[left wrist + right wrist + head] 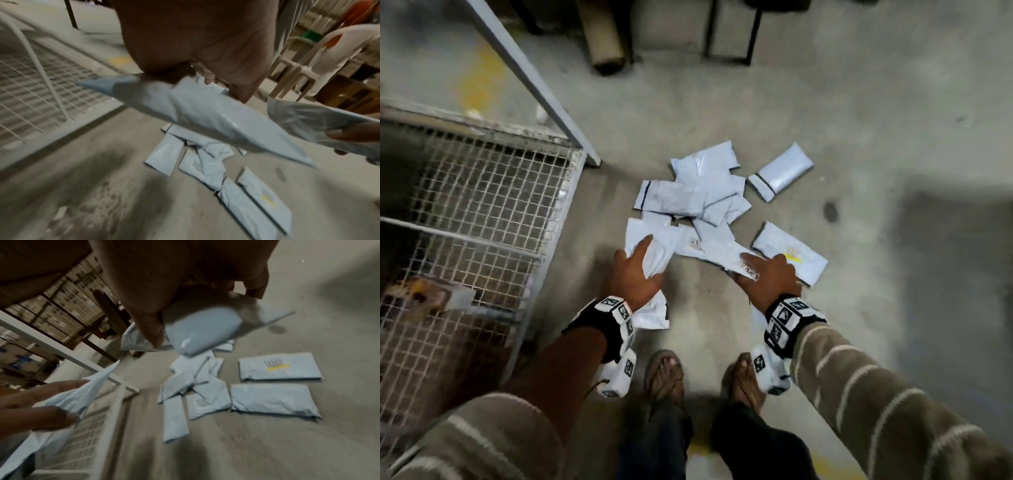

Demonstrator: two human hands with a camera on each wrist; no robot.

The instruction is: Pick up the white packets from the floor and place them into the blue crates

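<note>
The left hand [635, 274] grips a crumpled white packet [654, 250]; the right hand [770, 277] grips another packet [203, 331]. More lie heaped on the concrete floor [859, 137] beside a wire-mesh cage [482, 212].

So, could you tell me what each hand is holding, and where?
Left hand grips a white packet mid-length; right hand grips another packet at one end.

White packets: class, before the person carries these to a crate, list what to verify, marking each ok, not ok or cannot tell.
1. Left hand has a grip on a white packet: ok.
2. Right hand has a grip on a second packet: ok.
3. Both held packets lifted off the floor: ok.
4. Floor cleared of packets: not ok, a pile remains.
5. Blue crates in view: not ok, none visible.
6. Route to the crates: cannot tell.
</note>
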